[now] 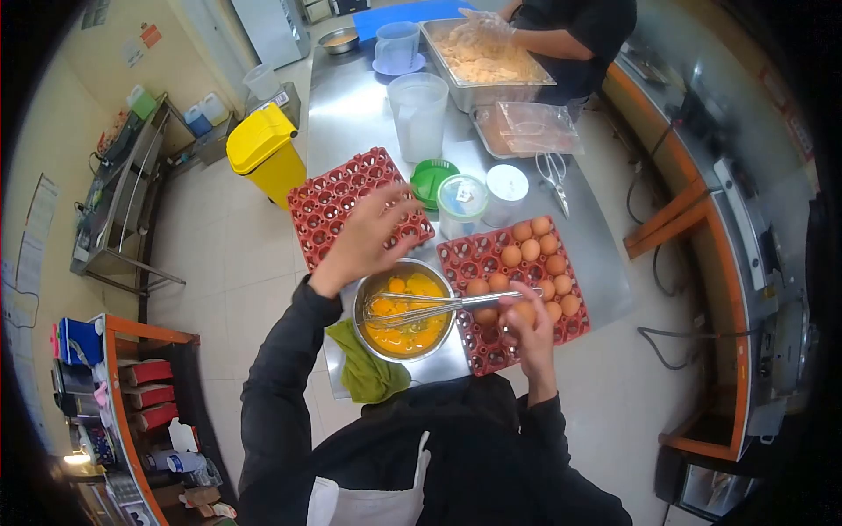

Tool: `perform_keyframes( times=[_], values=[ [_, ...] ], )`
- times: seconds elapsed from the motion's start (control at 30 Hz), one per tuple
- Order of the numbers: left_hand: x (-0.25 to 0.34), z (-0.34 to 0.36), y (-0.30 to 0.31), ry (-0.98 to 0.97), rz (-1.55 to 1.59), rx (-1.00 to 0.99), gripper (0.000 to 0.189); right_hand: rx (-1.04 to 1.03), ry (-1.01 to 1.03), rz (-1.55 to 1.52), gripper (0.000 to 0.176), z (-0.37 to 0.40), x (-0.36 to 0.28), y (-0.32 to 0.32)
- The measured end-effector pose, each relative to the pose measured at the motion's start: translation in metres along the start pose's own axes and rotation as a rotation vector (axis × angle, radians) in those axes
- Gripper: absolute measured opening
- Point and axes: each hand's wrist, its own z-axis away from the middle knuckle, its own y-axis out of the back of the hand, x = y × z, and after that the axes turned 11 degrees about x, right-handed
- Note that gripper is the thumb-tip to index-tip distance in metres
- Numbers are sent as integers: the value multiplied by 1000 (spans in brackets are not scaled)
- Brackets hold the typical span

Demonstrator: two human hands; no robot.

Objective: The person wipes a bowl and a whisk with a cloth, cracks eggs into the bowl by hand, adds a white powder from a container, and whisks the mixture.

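My left hand [373, 232], fingers apart and holding nothing, is above the near edge of a red egg tray [338, 188] whose cups show no eggs. Below it stands a metal bowl [358, 329] of cracked eggs [412, 337], several yolks still whole. A wire whisk [438, 305] rests across the bowl, its handle reaching over a second red tray [452, 254] of brown eggs [530, 250]. At this tray's near side, my right hand [535, 337] has its fingers curled around an egg [524, 312], partly hidden by them.
A green cloth [364, 364] lies by the bowl. Beyond the trays are lidded tubs [462, 206], a clear pitcher [419, 118] and scissors [554, 180]. A co-worker's gloved hand [487, 31] is in a large metal pan [500, 95]. A yellow bin [267, 153] stands left.
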Motion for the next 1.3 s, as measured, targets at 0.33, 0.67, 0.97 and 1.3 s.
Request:
perform_keyframes(
  times=[0.33, 0.67, 0.97, 1.3],
  values=[
    [35, -25, -228, -189, 205, -681, 35, 196, 109, -221, 59, 10, -10, 42],
    [26, -24, -237, 275, 528, -449, 49, 146, 72, -207, 55, 21, -11, 33],
    [63, 65, -36, 1303, 1418, 162, 44, 38, 391, 77, 57, 0, 1, -38],
    [112, 137, -41, 1429, 1201, 793, 41, -122, 503, 343, 54, -1, 69, -124]
  ],
)
